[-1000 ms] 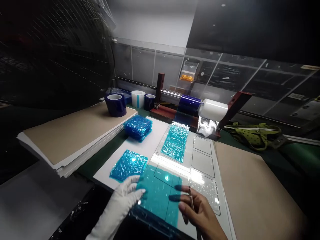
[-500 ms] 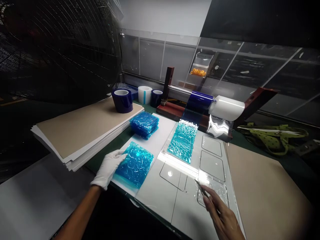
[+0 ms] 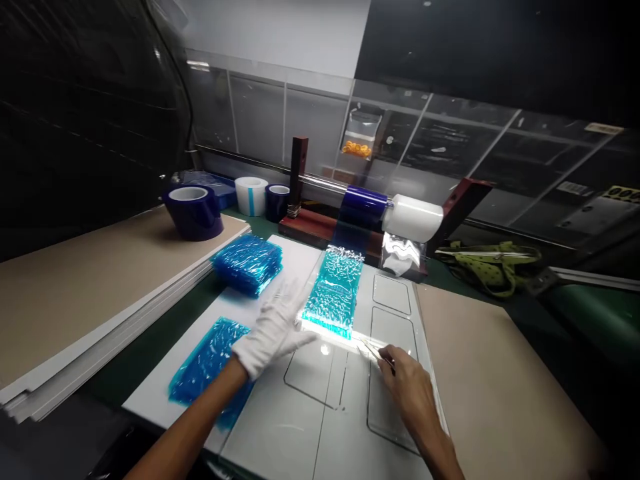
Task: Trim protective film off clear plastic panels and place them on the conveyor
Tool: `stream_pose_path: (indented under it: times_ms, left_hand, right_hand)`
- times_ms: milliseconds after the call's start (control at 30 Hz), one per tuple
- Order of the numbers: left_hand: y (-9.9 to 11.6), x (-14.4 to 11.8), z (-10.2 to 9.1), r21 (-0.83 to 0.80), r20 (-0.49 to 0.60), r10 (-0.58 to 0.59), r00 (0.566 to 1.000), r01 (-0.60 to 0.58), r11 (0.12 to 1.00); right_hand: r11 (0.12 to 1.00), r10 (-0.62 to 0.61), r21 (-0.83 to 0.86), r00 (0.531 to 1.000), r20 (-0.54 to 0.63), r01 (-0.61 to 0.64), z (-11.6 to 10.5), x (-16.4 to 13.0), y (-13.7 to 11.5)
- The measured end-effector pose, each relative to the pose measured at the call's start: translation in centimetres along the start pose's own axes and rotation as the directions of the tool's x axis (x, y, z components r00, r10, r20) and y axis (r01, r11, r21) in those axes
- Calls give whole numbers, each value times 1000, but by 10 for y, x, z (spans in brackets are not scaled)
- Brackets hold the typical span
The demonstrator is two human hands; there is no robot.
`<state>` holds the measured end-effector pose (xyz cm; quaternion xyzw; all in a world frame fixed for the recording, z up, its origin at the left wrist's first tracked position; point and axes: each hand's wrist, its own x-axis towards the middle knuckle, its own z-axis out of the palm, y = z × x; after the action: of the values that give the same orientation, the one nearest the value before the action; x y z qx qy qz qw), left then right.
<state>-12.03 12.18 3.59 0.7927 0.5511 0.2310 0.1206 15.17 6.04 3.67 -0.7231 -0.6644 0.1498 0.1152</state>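
Observation:
My left hand (image 3: 273, 333), in a white glove, is over the board with fingers stretched out and thumb apart, slightly smeared by motion. It holds nothing that I can see. Left of it, partly under my forearm, lies a blue film sheet (image 3: 200, 360). My bare right hand (image 3: 403, 377) pinches slim metal tweezers (image 3: 373, 348), their tip close to the lower right corner of a wrinkled blue film strip (image 3: 334, 290). That strip lies on the pale work board (image 3: 280, 433), which bears rounded dark outlines. Behind my left hand sits a stack of blue film pieces (image 3: 250, 263).
Beyond the board stands a dark red roll holder (image 3: 315, 227) carrying a blue film roll (image 3: 365, 200) and a white roll (image 3: 414, 217). A large blue roll (image 3: 194, 212) sits on stacked boards (image 3: 115, 280) at left. Brown board (image 3: 490, 373) and a green bag (image 3: 493, 267) are at right.
My left hand has let go of the blue sheet and moved right, towards the film strip. My right hand has moved the tweezers up to the strip's lower edge. The view has shifted right.

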Motion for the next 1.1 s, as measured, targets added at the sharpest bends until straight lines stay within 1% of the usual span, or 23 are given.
stream_pose_path:
  times_ms: [67, 133, 167, 233, 333, 467, 533, 567, 600, 633, 700, 733, 767, 800, 900, 967, 1033, 1067, 1100]
  left_hand:
    - [12, 30, 25, 16, 154, 121, 981, -125, 992]
    - [17, 50, 45, 29, 259, 187, 948, -201, 979]
    - [18, 56, 52, 36, 291, 208, 934, -228, 973]
    - [16, 61, 60, 52, 318, 236, 918, -265, 963]
    - [12, 61, 59, 89, 290, 260, 921, -296, 951]
    - [12, 65, 51, 171, 187, 320, 929, -352, 920]
    - [15, 65, 47, 222, 130, 366, 921, -387, 895]
    - [17, 62, 45, 248, 102, 390, 915, -403, 881]
    - [20, 56, 43, 273, 69, 416, 907, -418, 866]
    - [24, 48, 39, 295, 36, 446, 894, -436, 850]
    - [32, 25, 31, 334, -24, 505, 863, -469, 818]
    - [36, 11, 27, 354, -55, 534, 844, -484, 800]
    - [40, -3, 21, 375, -80, 559, 825, -495, 784]
    - [43, -17, 16, 394, -99, 577, 811, -501, 771]
    - [48, -54, 4, 458, -137, 600, 788, -486, 744]
    - [46, -78, 2, 498, -183, 630, 755, -481, 722]
    - [40, -105, 6, 523, -212, 664, 717, -491, 697]
    - [36, -120, 11, 525, -214, 665, 715, -490, 696]
    - [33, -136, 17, 520, -209, 653, 728, -483, 704]
  right_hand:
    - [1000, 0, -1, 1000, -3, 0, 2, 12, -5]
    - [1000, -10, 16, 1000, -1, 10, 4, 21, -9]
    - [999, -14, 32, 1000, 0, 14, 6, 24, -10]
    - [996, -20, 84, 1000, 5, 20, 8, 28, -12]
    - [977, -22, 211, 1000, 21, 17, 6, 32, -11]
    - [924, -9, 383, 999, 46, -9, 0, 28, 4]
    - [902, 16, 430, 998, 53, -37, -3, 22, 11]
    - [877, 43, 476, 997, 62, -67, -3, 19, 12]
    - [832, 74, 545, 994, 83, -107, -3, 17, 12]
    - [752, 103, 640, 987, 120, -157, -2, 14, 9]
    - [517, 125, 817, 967, 224, -256, 2, 9, -1]
    - [407, 111, 866, 957, 269, -290, 5, 6, -8]
    - [333, 89, 891, 951, 296, -308, 8, 3, -16]
    - [289, 68, 904, 949, 309, -316, 11, -1, -24]
    - [249, 22, 919, 950, 310, -306, 24, -24, -44]
    - [240, 8, 922, 950, 311, -304, 34, -48, -52]
    - [245, 3, 918, 947, 320, -311, 47, -75, -54]
    - [251, 0, 915, 945, 327, -317, 54, -88, -54]
    - [255, -2, 911, 942, 335, -323, 61, -101, -53]
